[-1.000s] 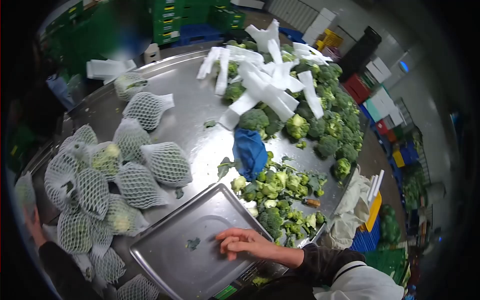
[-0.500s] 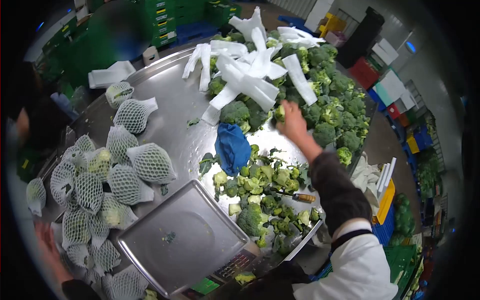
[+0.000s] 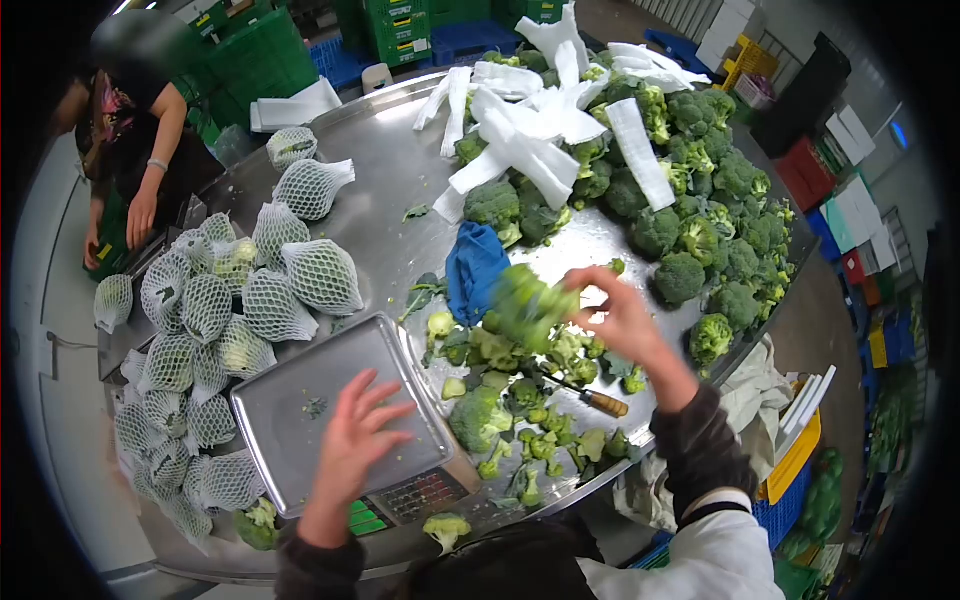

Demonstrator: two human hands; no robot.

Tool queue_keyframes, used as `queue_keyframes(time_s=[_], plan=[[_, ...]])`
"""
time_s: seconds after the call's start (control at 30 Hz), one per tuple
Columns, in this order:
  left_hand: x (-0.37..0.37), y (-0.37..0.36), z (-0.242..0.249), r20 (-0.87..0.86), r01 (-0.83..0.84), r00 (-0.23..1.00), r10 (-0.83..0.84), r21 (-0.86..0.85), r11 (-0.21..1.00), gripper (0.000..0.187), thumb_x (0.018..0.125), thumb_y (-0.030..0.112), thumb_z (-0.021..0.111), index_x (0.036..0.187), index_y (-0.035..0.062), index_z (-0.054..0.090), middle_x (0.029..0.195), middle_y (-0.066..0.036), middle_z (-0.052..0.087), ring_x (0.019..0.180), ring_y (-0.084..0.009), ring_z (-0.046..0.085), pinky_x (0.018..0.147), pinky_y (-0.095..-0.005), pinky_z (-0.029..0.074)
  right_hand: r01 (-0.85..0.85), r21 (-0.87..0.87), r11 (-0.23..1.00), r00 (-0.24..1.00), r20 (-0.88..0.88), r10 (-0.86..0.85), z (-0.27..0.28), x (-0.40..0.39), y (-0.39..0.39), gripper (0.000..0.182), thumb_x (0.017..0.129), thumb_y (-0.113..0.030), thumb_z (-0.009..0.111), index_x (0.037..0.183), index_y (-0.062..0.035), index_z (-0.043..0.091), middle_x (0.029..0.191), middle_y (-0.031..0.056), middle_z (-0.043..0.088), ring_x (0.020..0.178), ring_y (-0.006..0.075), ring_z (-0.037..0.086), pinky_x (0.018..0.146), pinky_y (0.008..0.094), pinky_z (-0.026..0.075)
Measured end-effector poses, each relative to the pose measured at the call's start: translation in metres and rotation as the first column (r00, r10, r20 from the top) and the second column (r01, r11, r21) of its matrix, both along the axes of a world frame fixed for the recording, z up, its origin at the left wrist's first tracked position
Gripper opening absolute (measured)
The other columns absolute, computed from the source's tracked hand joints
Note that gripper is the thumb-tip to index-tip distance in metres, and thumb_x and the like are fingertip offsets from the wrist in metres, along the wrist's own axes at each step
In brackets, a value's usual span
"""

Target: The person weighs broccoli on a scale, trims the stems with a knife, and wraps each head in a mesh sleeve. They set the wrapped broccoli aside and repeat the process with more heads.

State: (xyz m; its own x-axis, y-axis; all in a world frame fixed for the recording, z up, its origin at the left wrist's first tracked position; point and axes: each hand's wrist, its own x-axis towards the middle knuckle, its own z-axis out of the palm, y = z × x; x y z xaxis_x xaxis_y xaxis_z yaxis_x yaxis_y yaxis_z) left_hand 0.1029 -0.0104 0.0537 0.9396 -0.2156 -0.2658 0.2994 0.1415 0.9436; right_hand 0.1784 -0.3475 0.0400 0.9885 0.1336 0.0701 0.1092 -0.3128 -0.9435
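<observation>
Pinched in my right hand (image 3: 620, 312) is a broccoli head (image 3: 535, 305), blurred by motion, above the broccoli trimmings (image 3: 560, 350) and beside a blue cloth (image 3: 474, 270). My left hand (image 3: 362, 432) is over the steel scale tray (image 3: 300, 405), fingers spread, holding nothing. Below the trimmings, a knife with a wooden handle (image 3: 605, 402) lies on the steel table (image 3: 375, 180). Net-wrapped heads (image 3: 207, 308) are heaped at the left. Loose broccoli (image 3: 680, 278) is piled at the right, with white foam nets (image 3: 520, 150) on top.
A person (image 3: 140, 130) stands across the table at the far left. Green crates (image 3: 395, 30) are at the back. Beyond the right edge are a white cloth (image 3: 750, 385), a yellow crate (image 3: 797, 460) and coloured boxes. The table's metal rim curves along the front.
My right hand has drawn back from the pile with a broccoli head. My left hand has moved from the far left to above the tray, and the view has shifted.
</observation>
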Motion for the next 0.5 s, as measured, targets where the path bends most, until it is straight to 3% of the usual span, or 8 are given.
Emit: queue_keyframes(time_s=[0.07, 0.1, 0.23, 0.27, 0.3, 0.37, 0.43, 0.5], plan=[[0.002, -0.043, -0.011, 0.02, -0.049, 0.998, 0.058, -0.311, 0.949, 0.08, 0.069, 0.019, 0.07, 0.135, 0.0041, 0.028, 0.125, -0.015, 0.044, 0.116, -0.0286, 0.046, 0.089, -0.0395, 0.046, -0.231, 0.269, 0.935, 0.962, -0.082, 0.261, 0.001, -0.03, 0.033, 0.031, 0.075, -0.005, 0.066, 0.101, -0.007, 0.051, 0.113, 0.0059, 0.049, 0.106, 0.017, 0.05, 0.082, 0.0308, 0.051], [0.001, -0.058, -0.02, 0.049, -0.091, 0.992, 0.114, -0.328, 0.94, 0.084, 0.065, 0.021, 0.072, 0.135, 0.0043, 0.029, 0.125, -0.012, 0.044, 0.118, -0.0266, 0.043, 0.097, -0.0378, 0.039, -0.336, 0.338, 0.879, 0.929, -0.037, 0.369, 0.001, -0.039, 0.049, 0.033, 0.075, -0.005, 0.067, 0.103, -0.0076, 0.05, 0.116, 0.0059, 0.046, 0.11, 0.018, 0.047, 0.084, 0.0311, 0.051], [-0.009, -0.036, -0.022, 0.067, -0.294, 0.946, 0.317, -0.237, 0.926, 0.083, 0.061, 0.017, 0.071, 0.133, 0.0044, 0.032, 0.123, -0.011, 0.046, 0.113, -0.0246, 0.046, 0.099, -0.0345, 0.036, -0.518, 0.394, 0.759, 0.834, 0.035, 0.551, -0.004, -0.026, 0.058, 0.05, 0.075, -0.01, 0.069, 0.119, -0.01, 0.046, 0.116, 0.0072, 0.046, 0.113, 0.0207, 0.046, 0.091, 0.0337, 0.046], [-0.01, -0.026, -0.019, 0.101, -0.33, 0.93, 0.352, -0.19, 0.925, 0.082, 0.06, 0.014, 0.071, 0.132, 0.0041, 0.033, 0.122, -0.011, 0.046, 0.112, -0.0244, 0.047, 0.098, -0.0345, 0.037, -0.446, 0.024, 0.895, 0.889, 0.122, 0.44, -0.006, -0.012, 0.041, 0.048, 0.077, -0.014, 0.069, 0.12, -0.0094, 0.047, 0.124, 0.006, 0.044, 0.112, 0.0188, 0.046, 0.085, 0.0327, 0.045], [-0.012, -0.014, -0.017, 0.106, -0.34, 0.926, 0.363, -0.187, 0.922, 0.082, 0.06, 0.014, 0.071, 0.132, 0.0041, 0.033, 0.122, -0.011, 0.046, 0.112, -0.0244, 0.047, 0.098, -0.0345, 0.037, -0.283, -0.055, 0.958, 0.937, 0.197, 0.288, -0.019, 0.008, 0.026, 0.044, 0.075, -0.014, 0.071, 0.114, -0.0073, 0.052, 0.119, 0.0069, 0.05, 0.107, 0.019, 0.05, 0.084, 0.0335, 0.045], [-0.019, 0.012, -0.015, 0.398, -0.509, 0.821, 0.409, 0.186, 0.841, 0.08, 0.059, 0.01, 0.069, 0.13, 0.0029, 0.035, 0.119, -0.011, 0.047, 0.109, -0.024, 0.048, 0.096, -0.0341, 0.038, 0.155, -0.076, 0.985, 0.942, 0.311, -0.124, -0.047, 0.05, -0.003, 0.034, 0.073, -0.014, 0.071, 0.103, -0.0069, 0.057, 0.118, 0.013, 0.05, 0.104, 0.0252, 0.053, 0.089, 0.0371, 0.042], [-0.022, 0.032, -0.02, 0.44, -0.591, 0.783, 0.44, 0.303, 0.748, 0.08, 0.059, 0.009, 0.07, 0.13, 0.0026, 0.035, 0.12, -0.012, 0.046, 0.109, -0.0243, 0.048, 0.096, -0.0342, 0.037, 0.415, -0.393, 0.821, 0.789, 0.604, -0.109, -0.037, 0.081, -0.017, 0.031, 0.071, -0.009, 0.068, 0.1, -0.0072, 0.059, 0.12, 0.0186, 0.046, 0.112, 0.0353, 0.046, 0.09, 0.0371, 0.041], [-0.025, 0.047, -0.033, 0.486, -0.659, 0.743, 0.461, 0.409, 0.631, 0.08, 0.058, 0.009, 0.071, 0.13, 0.0022, 0.035, 0.12, -0.012, 0.045, 0.11, -0.0245, 0.047, 0.096, -0.0344, 0.037, 0.402, -0.521, 0.753, 0.78, 0.625, 0.016, -0.04, 0.113, -0.021, 0.03, 0.069, -0.009, 0.069, 0.097, -0.0077, 0.06, 0.125, 0.0217, 0.041, 0.12, 0.0403, 0.037, 0.096, 0.0421, 0.036]])
